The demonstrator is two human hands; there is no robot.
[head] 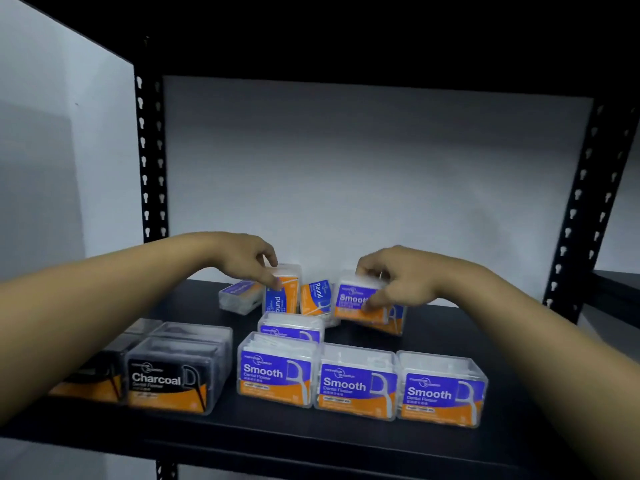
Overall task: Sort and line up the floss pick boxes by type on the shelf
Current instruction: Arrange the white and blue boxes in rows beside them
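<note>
Toward the back of the black shelf (346, 441), the left hand (247, 258) pinches an upended Round box (281, 292) while the right hand (398, 278) grips a tilted Smooth box (356, 303). Along the front edge, three Smooth boxes (356, 382) stand side by side, right of the Charcoal boxes (173, 372).
</note>
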